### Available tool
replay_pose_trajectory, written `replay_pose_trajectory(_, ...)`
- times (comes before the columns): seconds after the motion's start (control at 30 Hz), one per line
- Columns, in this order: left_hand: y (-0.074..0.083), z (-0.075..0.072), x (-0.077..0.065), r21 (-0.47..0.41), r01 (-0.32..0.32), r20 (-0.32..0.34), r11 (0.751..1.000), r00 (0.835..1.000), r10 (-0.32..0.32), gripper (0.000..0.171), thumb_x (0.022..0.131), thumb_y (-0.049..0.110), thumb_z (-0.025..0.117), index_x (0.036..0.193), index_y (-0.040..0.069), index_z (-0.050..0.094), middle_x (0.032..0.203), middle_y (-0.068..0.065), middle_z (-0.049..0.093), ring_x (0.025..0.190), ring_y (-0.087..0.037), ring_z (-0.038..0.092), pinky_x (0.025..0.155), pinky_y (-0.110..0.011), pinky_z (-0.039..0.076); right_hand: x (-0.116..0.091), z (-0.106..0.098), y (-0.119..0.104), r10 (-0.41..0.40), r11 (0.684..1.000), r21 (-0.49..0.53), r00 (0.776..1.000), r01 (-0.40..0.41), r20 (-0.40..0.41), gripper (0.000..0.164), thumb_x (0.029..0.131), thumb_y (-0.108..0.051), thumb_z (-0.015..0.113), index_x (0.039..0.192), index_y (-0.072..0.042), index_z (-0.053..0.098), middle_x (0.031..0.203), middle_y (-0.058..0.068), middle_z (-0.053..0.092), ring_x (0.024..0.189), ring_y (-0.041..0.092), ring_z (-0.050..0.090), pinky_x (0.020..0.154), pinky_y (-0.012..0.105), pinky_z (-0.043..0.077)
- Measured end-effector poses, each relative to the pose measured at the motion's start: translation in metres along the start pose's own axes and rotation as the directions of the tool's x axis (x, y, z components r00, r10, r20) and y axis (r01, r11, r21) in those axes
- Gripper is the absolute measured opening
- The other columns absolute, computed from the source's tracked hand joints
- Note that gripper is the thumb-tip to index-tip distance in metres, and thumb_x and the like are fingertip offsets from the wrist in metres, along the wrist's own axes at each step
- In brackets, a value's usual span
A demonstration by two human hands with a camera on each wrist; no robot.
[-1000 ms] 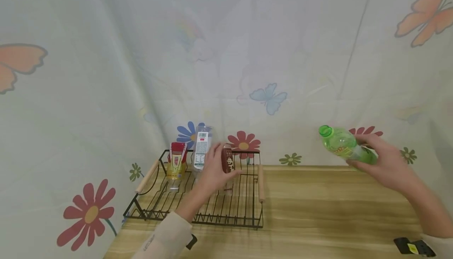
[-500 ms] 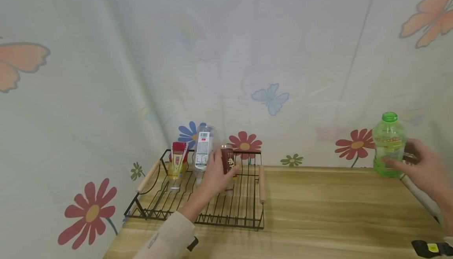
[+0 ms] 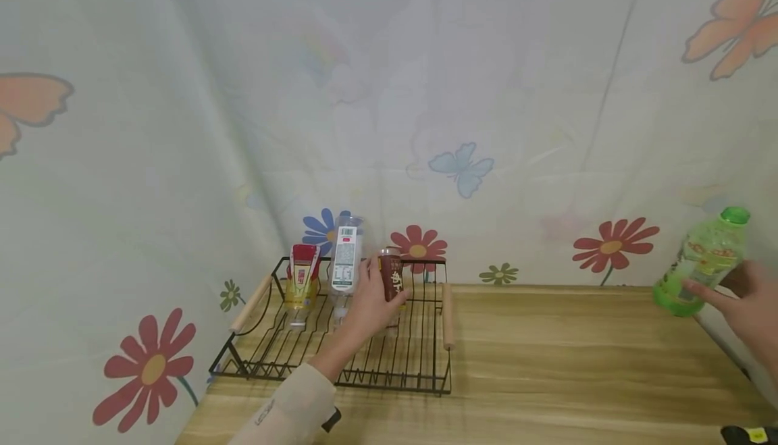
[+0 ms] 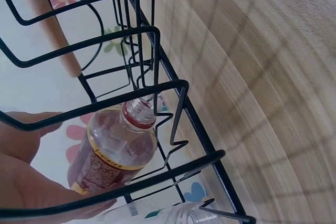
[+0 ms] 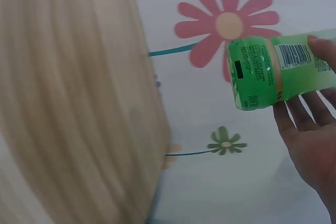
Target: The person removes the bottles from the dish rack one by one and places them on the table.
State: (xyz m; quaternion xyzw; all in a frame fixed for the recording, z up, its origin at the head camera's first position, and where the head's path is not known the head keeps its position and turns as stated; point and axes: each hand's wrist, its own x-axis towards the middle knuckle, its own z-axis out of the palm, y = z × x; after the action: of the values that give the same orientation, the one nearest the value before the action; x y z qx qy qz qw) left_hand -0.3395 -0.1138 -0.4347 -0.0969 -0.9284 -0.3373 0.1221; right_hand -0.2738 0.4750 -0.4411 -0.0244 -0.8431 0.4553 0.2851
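My left hand [image 3: 369, 300] grips a plastic bottle with a brown label [image 3: 392, 277], which stands upside down in the black wire dish rack [image 3: 389, 386]. In the left wrist view, that bottle's uncapped neck [image 4: 140, 113] points down between the wires. Far to the right, my right hand [image 3: 750, 310] holds a green plastic bottle [image 3: 699, 266] around its body. It leans to the right, mouth up, near the table's right back corner. The right wrist view shows its green base [image 5: 257, 72] and a barcode, with fingers and thumb around it.
Beside the brown-labelled bottle, a clear bottle with a white label [image 3: 346, 259] and a red-and-yellow bottle [image 3: 302, 276] also stand neck down in the rack. Wooden handles [image 3: 448, 317] flank the rack. A flower-patterned curtain [image 3: 516, 94] rises behind the wooden table [image 3: 577, 364].
My right hand has carried the green bottle rightward from above the table, turning it from a leftward tilt through upright to a rightward lean. The left hand has stayed on the brown-labelled bottle.
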Motion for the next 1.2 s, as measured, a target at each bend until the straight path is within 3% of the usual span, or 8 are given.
replay_pose_trajectory(0.13, -0.001, 0.002, 0.001, 0.044, 0.02, 0.005, 0.999, 1.0, -0.021, 0.107, 0.095, 0.041, 0.081, 0.168, 0.0, 0.014, 0.166, -0.027, 0.021, 0.142, -0.046, 0.046, 0.108, -0.06, 0.05, -0.005, 0.002, 0.016, 0.049, 0.998, -0.032, 0.999, -0.049, -0.004, 0.068, 0.104, -0.028, 0.071, 0.164, -0.028, 0.038, 0.128, -0.035, 0.047, 0.115, -0.017, 0.04, 0.129, 0.053, 0.021)
replay_pose_trajectory(0.2, -0.002, 0.005, 0.001, 0.067, 0.018, 0.004, 0.998, 1.0, -0.019, 0.107, 0.095, 0.038, 0.082, 0.168, 0.0, 0.013, 0.166, -0.028, 0.02, 0.142, -0.046, 0.046, 0.107, -0.059, 0.051, -0.007, 0.003, 0.021, 0.091, 0.994, -0.064, 0.996, -0.091, 0.002, 0.072, 0.104, -0.033, 0.071, 0.165, -0.02, 0.036, 0.144, -0.016, 0.055, 0.133, -0.002, 0.046, 0.127, 0.058, 0.022)
replay_pose_trajectory(0.27, -0.003, 0.006, 0.002, 0.076, 0.013, 0.001, 0.997, 1.0, -0.013, 0.107, 0.094, 0.033, 0.083, 0.168, 0.0, 0.012, 0.165, -0.029, 0.02, 0.141, -0.046, 0.047, 0.108, -0.057, 0.051, -0.009, 0.004, 0.025, 0.144, 0.983, -0.114, 0.989, -0.141, 0.022, 0.078, 0.104, -0.039, 0.07, 0.166, -0.011, 0.032, 0.159, 0.01, 0.049, 0.149, 0.022, 0.043, 0.121, 0.07, 0.024)
replay_pose_trajectory(0.33, -0.005, 0.008, 0.002, 0.077, 0.009, -0.004, 0.997, 1.0, -0.009, 0.107, 0.094, 0.03, 0.083, 0.168, -0.002, 0.012, 0.163, -0.03, 0.021, 0.139, -0.046, 0.049, 0.107, -0.056, 0.052, -0.009, 0.004, 0.028, 0.183, 0.973, -0.151, 0.982, -0.175, 0.038, 0.083, 0.104, -0.04, 0.069, 0.163, 0.002, 0.028, 0.161, 0.034, 0.036, 0.148, 0.051, 0.036, 0.114, 0.075, 0.029)
replay_pose_trajectory(0.43, -0.005, 0.009, 0.0, 0.067, 0.016, -0.004, 0.998, 1.0, -0.016, 0.107, 0.094, 0.027, 0.084, 0.167, -0.004, 0.012, 0.162, -0.031, 0.022, 0.137, -0.046, 0.051, 0.106, -0.055, 0.052, -0.009, 0.007, 0.033, 0.23, 0.96, -0.178, 0.971, -0.216, 0.064, 0.088, 0.105, -0.042, 0.066, 0.159, 0.013, 0.023, 0.155, 0.046, 0.031, 0.137, 0.067, 0.033, 0.106, 0.079, 0.034)
replay_pose_trajectory(0.73, -0.005, 0.012, -0.002, 0.063, 0.029, 0.015, 0.998, 0.999, -0.03, 0.104, 0.092, 0.03, 0.086, 0.163, -0.009, 0.02, 0.158, -0.036, 0.028, 0.136, -0.048, 0.052, 0.104, -0.058, 0.053, -0.012, 0.019, 0.045, 0.306, 0.941, -0.17, 0.951, -0.294, 0.046, 0.088, 0.105, -0.041, 0.065, 0.158, 0.014, 0.021, 0.154, 0.047, 0.029, 0.137, 0.068, 0.033, 0.106, 0.079, 0.034)
replay_pose_trajectory(0.97, -0.005, 0.014, -0.002, 0.035, 0.077, 0.031, 0.996, 0.996, -0.078, 0.092, 0.092, 0.032, 0.085, 0.157, -0.007, 0.032, 0.145, -0.029, 0.041, 0.125, -0.042, 0.058, 0.1, -0.056, 0.056, -0.013, 0.021, 0.052, 0.319, 0.935, -0.175, 0.947, -0.307, 0.042, 0.088, 0.106, -0.039, 0.065, 0.158, 0.015, 0.02, 0.153, 0.048, 0.029, 0.135, 0.067, 0.034, 0.109, 0.077, 0.033)
replay_pose_trajectory(1.2, -0.006, 0.015, -0.003, 0.0, 0.136, 0.059, 0.991, 0.989, -0.136, 0.092, 0.092, 0.035, 0.085, 0.156, -0.009, 0.035, 0.141, -0.029, 0.047, 0.121, -0.041, 0.06, 0.098, -0.057, 0.056, -0.018, 0.027, 0.058, 0.33, 0.93, -0.191, 0.943, -0.315, 0.05, 0.087, 0.105, -0.04, 0.065, 0.155, 0.018, 0.023, 0.15, 0.049, 0.032, 0.133, 0.066, 0.037, 0.109, 0.076, 0.033)
